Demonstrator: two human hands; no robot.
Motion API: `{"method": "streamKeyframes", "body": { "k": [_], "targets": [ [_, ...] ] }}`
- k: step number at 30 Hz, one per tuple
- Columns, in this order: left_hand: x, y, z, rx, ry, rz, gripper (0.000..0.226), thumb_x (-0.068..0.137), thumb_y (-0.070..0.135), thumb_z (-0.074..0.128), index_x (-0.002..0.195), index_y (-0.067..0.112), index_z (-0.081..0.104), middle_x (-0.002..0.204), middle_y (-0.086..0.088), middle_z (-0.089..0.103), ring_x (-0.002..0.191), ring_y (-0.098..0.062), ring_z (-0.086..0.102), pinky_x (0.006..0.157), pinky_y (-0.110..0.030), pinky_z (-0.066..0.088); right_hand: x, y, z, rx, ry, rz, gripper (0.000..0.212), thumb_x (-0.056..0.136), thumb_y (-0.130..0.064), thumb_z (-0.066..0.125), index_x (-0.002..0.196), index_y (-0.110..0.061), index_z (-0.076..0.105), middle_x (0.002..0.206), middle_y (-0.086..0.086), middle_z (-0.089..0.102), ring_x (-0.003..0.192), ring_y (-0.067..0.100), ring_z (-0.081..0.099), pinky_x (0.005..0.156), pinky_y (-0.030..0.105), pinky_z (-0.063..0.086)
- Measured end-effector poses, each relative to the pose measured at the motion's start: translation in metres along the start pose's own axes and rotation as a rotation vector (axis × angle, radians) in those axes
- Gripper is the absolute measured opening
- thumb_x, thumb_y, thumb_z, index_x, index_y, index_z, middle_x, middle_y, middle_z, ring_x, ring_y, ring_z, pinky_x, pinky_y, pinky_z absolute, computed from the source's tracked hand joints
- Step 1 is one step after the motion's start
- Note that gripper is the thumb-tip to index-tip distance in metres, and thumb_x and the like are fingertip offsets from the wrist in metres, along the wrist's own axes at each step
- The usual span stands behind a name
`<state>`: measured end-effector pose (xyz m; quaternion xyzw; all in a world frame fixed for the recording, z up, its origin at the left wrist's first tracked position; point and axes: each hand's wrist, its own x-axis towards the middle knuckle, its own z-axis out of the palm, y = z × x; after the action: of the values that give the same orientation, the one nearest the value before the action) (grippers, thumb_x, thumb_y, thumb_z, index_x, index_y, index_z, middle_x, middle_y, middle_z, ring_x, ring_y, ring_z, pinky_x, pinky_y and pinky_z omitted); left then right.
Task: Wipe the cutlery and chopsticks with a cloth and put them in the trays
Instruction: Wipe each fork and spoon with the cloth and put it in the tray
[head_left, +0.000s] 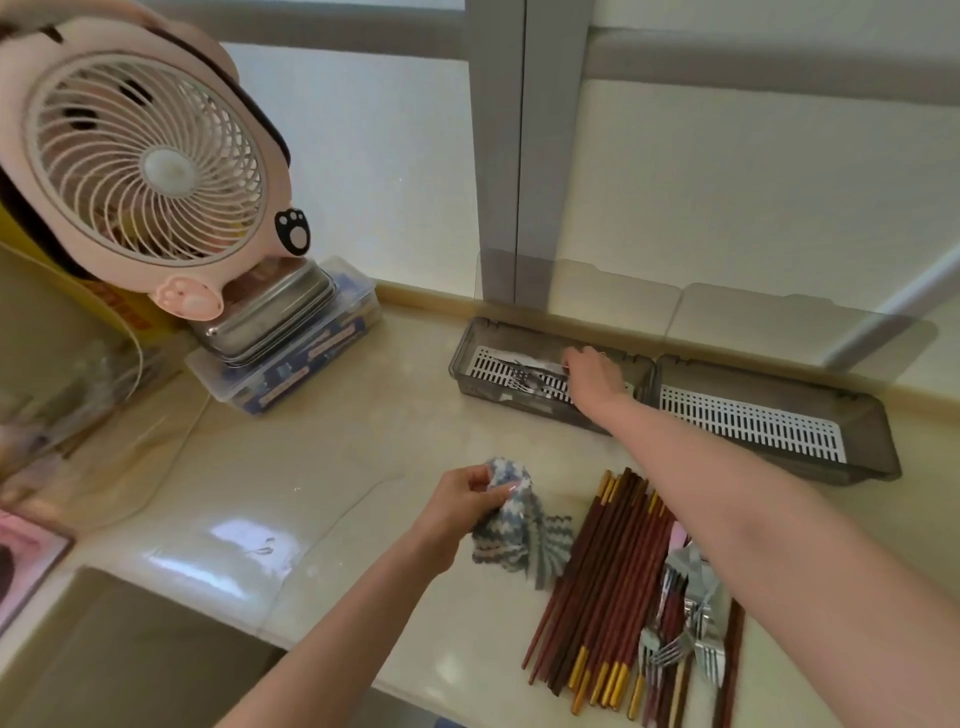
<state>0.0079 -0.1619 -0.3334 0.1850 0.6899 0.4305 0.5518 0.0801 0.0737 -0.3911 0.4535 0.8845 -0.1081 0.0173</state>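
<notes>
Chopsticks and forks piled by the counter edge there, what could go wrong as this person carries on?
1. The chopsticks and forks lie close to the front edge of the counter, below the right forearm; a low sweep might knock some off.
2. The cloth held by the left hand trails down beside the chopsticks and could snag them.

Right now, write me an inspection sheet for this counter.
Surface: pale glossy counter, reflecting light.
Job's things: cloth in the left hand; chopsticks and forks lying on the counter; left tray holds cutlery; right tray shows only its white grid.
Clutter: pink fan; steel tin on a plastic box.
Hands: left hand pinches the cloth; right hand reaches into the left tray, grasp unclear.
Cables: nothing seen.
Surroundings: frosted window, grey frame.
</notes>
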Motion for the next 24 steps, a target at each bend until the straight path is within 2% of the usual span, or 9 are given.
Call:
{"method": "streamKeyframes", "body": {
  "k": [5,9,12,14,16,18,20,22,24],
  "targets": [
    [0.002,0.006,0.011,-0.054,-0.030,0.012,0.013,0.087,0.014,0.062,0.090,0.002,0.065,0.089,-0.018,0.067,0.079,-0.026,0.064,0.076,-0.035,0.053,-0.023,0.009,-0.022,0.186,0.017,-0.024,0.035,0.094,-0.007,0.044,0.122,-0.019,0.059,0.121,0.005,0.058,0.106,0.025,0.058,0.084,0.031,0.045],
    [0.007,0.014,0.034,-0.022,-0.086,0.025,0.012,0.088,0.014,0.061,0.090,0.002,0.064,0.088,-0.019,0.064,0.082,-0.027,0.062,0.084,-0.045,0.051,-0.068,0.031,-0.046,0.311,0.065,-0.054,0.026,0.096,-0.012,0.046,0.112,-0.020,0.064,0.114,-0.001,0.062,0.101,0.017,0.060,0.085,0.030,0.047],
    [0.007,0.018,0.050,-0.052,-0.127,0.034,0.009,0.090,0.011,0.059,0.085,0.005,0.064,0.072,-0.009,0.068,0.066,-0.019,0.067,0.064,-0.029,0.056,-0.112,0.053,-0.046,0.369,-0.041,-0.033,0.025,0.093,-0.007,0.049,0.104,-0.020,0.067,0.104,-0.008,0.061,0.091,0.008,0.056,0.083,0.026,0.043],
    [0.007,0.019,0.058,-0.075,-0.120,0.042,0.010,0.090,0.012,0.058,0.092,0.005,0.064,0.079,-0.011,0.068,0.074,-0.023,0.067,0.070,-0.031,0.056,-0.136,0.068,-0.036,0.336,-0.194,0.002,0.031,0.089,-0.001,0.051,0.098,-0.025,0.067,0.108,-0.008,0.063,0.093,0.009,0.059,0.088,0.030,0.049],
    [0.005,0.022,0.068,-0.098,-0.134,0.066,0.016,0.091,0.012,0.056,0.102,0.002,0.062,0.089,-0.015,0.067,0.085,-0.028,0.065,0.076,-0.035,0.055,-0.160,0.085,-0.028,0.283,-0.251,0.073,0.035,0.084,0.006,0.052,0.093,-0.024,0.068,0.107,-0.001,0.065,0.099,0.016,0.062,0.088,0.035,0.052],
    [0.003,0.025,0.078,-0.130,-0.165,0.086,0.015,0.093,0.012,0.053,0.102,0.005,0.062,0.089,-0.012,0.067,0.082,-0.024,0.065,0.065,-0.029,0.055,-0.182,0.099,-0.021,0.162,-0.262,0.094,0.034,0.082,0.006,0.055,0.098,-0.021,0.067,0.110,0.003,0.062,0.102,0.021,0.060,0.087,0.036,0.051],
    [-0.002,0.030,0.086,-0.159,-0.201,0.090,0.014,0.095,0.012,0.049,0.098,0.007,0.061,0.086,-0.008,0.067,0.073,-0.017,0.066,0.054,-0.022,0.052,-0.196,0.108,-0.011,0.021,-0.244,0.051,0.036,0.082,0.007,0.055,0.108,-0.017,0.064,0.111,0.005,0.055,0.094,0.021,0.054,0.074,0.032,0.045],
    [-0.001,0.028,0.090,-0.212,-0.218,0.067,0.016,0.096,0.013,0.045,0.097,0.008,0.061,0.087,-0.008,0.066,0.071,-0.014,0.066,0.054,-0.023,0.052,-0.200,0.109,-0.006,-0.043,-0.205,-0.018,0.024,0.086,0.000,0.054,0.107,-0.010,0.061,0.103,0.007,0.050,0.084,0.022,0.048,0.064,0.032,0.033],
    [-0.008,0.026,0.099,-0.222,-0.231,0.053,0.018,0.097,0.014,0.043,0.097,0.008,0.060,0.092,-0.009,0.065,0.079,-0.018,0.064,0.064,-0.029,0.053,-0.204,0.111,-0.002,-0.017,-0.144,-0.027,0.007,0.092,-0.011,0.050,0.094,-0.007,0.056,0.096,0.010,0.049,0.083,0.025,0.049,0.063,0.032,0.028]
  ]
}}
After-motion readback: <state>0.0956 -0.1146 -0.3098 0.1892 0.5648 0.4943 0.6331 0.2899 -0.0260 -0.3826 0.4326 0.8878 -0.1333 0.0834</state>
